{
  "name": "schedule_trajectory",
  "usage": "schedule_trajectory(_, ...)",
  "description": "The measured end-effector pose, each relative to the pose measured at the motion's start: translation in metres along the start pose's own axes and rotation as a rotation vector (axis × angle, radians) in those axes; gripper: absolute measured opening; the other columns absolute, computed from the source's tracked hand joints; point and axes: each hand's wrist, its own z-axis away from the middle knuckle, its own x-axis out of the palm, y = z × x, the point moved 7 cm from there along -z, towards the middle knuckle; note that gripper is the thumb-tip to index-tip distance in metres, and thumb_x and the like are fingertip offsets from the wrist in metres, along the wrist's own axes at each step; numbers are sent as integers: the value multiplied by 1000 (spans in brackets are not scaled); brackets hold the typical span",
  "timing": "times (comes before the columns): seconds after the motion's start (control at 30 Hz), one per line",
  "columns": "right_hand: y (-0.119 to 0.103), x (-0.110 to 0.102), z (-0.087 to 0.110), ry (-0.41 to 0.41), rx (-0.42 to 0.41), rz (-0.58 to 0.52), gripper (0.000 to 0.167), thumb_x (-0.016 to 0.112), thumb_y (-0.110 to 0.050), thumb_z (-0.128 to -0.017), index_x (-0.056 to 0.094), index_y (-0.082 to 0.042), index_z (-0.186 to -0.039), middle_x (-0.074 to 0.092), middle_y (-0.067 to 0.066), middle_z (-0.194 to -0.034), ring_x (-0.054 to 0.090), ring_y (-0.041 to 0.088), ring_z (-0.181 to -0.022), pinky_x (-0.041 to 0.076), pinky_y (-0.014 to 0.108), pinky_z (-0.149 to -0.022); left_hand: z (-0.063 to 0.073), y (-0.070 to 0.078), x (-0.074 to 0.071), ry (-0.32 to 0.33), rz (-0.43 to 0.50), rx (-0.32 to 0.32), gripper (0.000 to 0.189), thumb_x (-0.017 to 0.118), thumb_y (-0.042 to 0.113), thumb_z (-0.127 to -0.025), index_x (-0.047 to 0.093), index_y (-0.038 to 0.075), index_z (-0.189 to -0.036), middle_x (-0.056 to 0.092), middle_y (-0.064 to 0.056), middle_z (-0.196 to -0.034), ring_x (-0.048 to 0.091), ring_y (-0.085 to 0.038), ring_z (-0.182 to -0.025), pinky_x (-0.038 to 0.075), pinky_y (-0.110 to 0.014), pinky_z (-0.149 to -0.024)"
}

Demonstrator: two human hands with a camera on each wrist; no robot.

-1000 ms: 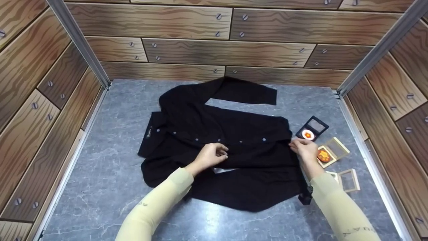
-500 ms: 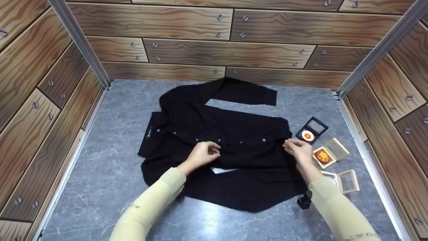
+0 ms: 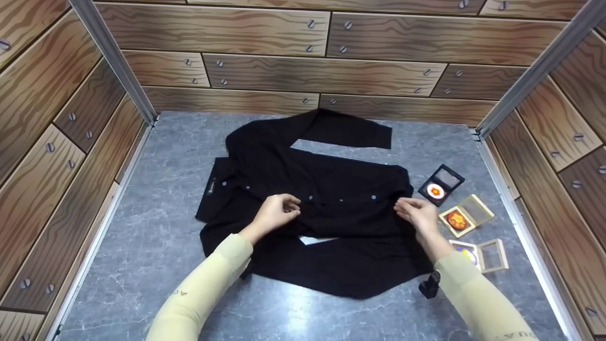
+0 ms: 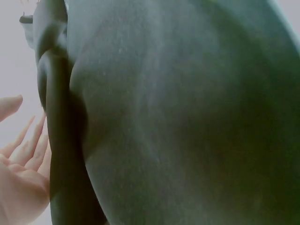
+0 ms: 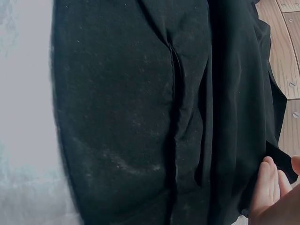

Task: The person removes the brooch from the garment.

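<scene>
A black long-sleeved button shirt point(image 3: 341, 173) lies spread on its side, its collar point(image 3: 213, 189) to the left and hem to the right. Its buttons run across the middle. My left hand point(image 3: 278, 210) is over the shirt's front, below the button line. In the left wrist view its thumb stands apart from fairly straight fingers point(image 4: 35, 145), beside the black cloth. Over by the hem is my right hand point(image 3: 419, 215), fingers together and nearly straight. The right wrist view has those fingers point(image 5: 265, 180) against or just in front of the cloth; contact is hard to tell.
Right of the hem lie a black open case point(image 3: 447, 179) with a red-and-white disc, a gold open case point(image 3: 477, 210) with an orange disc, and a pale open case point(image 3: 493, 255), partly behind my right wrist. Wood-patterned walls point(image 3: 265, 73) enclose the grey surface point(image 3: 142, 199).
My left hand has moved left across the shirt. My right hand has shifted slightly left from the hem, baring more of the pale case. The shirt looks unchanged.
</scene>
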Motion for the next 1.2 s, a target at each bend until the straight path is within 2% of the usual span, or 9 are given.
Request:
schedule_trajectory(0.13,1,4,1,-12,-3,6,21,62,5,-102,66,16,-119,76,-9,-74,76,3,-70,63,18,-74,1,-4,-7,21,9,-12,23,78,2,-90,76,-6,-111,82,-18,-98,80,-32,-93,65,-42,-86)
schedule_trajectory(0.27,1,10,4,-26,-9,32,30,62,4,-103,60,22,-126,76,-9,-75,75,2,-71,63,18,-74,3,-8,-14,42,40,-21,23,77,0,-90,76,-8,-112,82,-20,-98,80,-34,-93,64,-45,-87)
schedule_trajectory(0.57,8,22,7,-117,0,142,44,62,2,-102,50,28,-136,76,-8,-84,75,0,-76,62,16,-78,13,-16,-29,90,62,-70,23,76,0,-90,75,-7,-112,82,-20,-98,80,-34,-94,65,-37,-85)
schedule_trajectory(0.8,15,27,9,-174,14,236,44,65,0,-101,53,25,-134,77,-6,-89,74,-1,-78,62,16,-79,21,-23,-41,117,50,-80,23,75,-1,-89,76,-7,-112,82,-20,-98,80,-34,-94,65,-37,-85)
schedule_trajectory(1.0,14,23,12,-172,-13,334,42,67,-2,-100,58,24,-131,76,-8,-87,72,-3,-77,60,14,-76,26,-27,-52,147,33,-104,22,76,1,-90,77,-6,-111,82,-20,-99,80,-34,-93,65,-40,-86)
schedule_trajectory(1.2,15,18,12,-200,-4,367,41,67,-2,-100,58,25,-130,74,-10,-83,72,-3,-76,60,14,-75,32,-32,-62,158,19,-141,22,77,4,-92,77,-4,-113,81,-19,-102,79,-34,-96,64,-44,-90)
